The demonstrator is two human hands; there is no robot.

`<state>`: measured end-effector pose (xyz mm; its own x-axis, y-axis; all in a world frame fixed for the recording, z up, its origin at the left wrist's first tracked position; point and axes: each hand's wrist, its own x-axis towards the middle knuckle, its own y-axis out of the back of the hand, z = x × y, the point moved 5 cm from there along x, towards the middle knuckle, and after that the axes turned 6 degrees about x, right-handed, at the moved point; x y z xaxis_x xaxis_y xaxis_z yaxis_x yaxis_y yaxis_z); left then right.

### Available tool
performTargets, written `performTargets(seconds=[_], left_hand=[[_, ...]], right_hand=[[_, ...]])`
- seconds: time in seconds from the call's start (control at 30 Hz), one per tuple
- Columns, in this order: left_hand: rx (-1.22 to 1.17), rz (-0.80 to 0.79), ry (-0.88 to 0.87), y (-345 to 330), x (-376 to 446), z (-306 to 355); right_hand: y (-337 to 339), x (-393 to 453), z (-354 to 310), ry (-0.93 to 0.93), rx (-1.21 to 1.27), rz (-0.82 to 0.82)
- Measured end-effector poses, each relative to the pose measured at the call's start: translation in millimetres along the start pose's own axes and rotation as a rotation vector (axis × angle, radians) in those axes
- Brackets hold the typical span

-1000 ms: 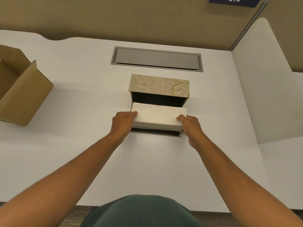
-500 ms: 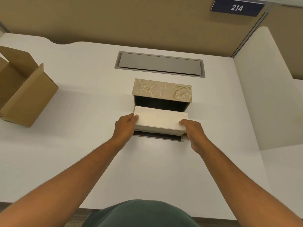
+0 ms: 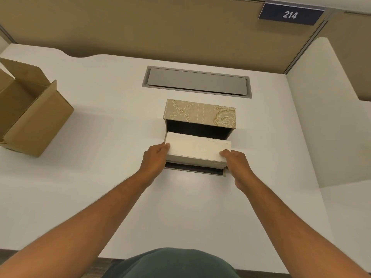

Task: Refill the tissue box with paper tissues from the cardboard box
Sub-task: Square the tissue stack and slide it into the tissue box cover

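A beige tissue box (image 3: 199,115) with gold floral print lies on its side at the middle of the white desk, its dark open side facing me. Its flap (image 3: 193,171) lies flat on the desk under the tissues. A thick stack of cream paper tissues (image 3: 195,150) sits at the opening, its far edge just inside. My left hand (image 3: 154,158) grips the stack's left end and my right hand (image 3: 237,166) grips its right end. An open brown cardboard box (image 3: 34,117) stands at the left edge; its inside is mostly hidden.
A grey recessed cable cover (image 3: 196,81) lies in the white desk (image 3: 100,177) behind the tissue box. A white partition (image 3: 329,117) rises on the right, a tan wall panel behind, with a blue "214" sign (image 3: 290,14) at top right.
The stack of tissues has slid a little further toward the tissue box opening with both hands on it. The camera has tilted up slightly.
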<state>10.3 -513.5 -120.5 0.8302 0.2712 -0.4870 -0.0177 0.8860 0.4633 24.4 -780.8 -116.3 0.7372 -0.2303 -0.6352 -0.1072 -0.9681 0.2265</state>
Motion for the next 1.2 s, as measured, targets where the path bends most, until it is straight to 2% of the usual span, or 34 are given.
performTargets(seconds=[0.23,0.37,0.67,0.8,1.0,1.2], left_hand=[[-0.032,0.078,0.017,6.7,-3.1,-8.2],[-0.068,0.066,0.036,2.6,-6.9,-18.7],[-0.118,0.098,-0.038,-11.6,-28.0,-24.2],[-0.171,0.107,-0.051,-6.6,-25.4,-18.6],[-0.159,0.065,-0.052,-9.9,-21.5,-17.4],[-0.161,0.105,-0.045,-11.8,-26.2,-13.4]], right_hand=[[3.7,-8.9,9.6,-0.035,0.167,0.056],[5.3,-13.3,23.0,0.022,0.212,0.051],[14.7,-6.4,14.8,0.188,0.051,0.091],[14.9,-4.1,12.3,0.162,0.048,0.103],[10.0,-4.9,9.5,0.217,-0.035,0.113],[8.3,-5.6,10.4,0.227,-0.02,0.149]])
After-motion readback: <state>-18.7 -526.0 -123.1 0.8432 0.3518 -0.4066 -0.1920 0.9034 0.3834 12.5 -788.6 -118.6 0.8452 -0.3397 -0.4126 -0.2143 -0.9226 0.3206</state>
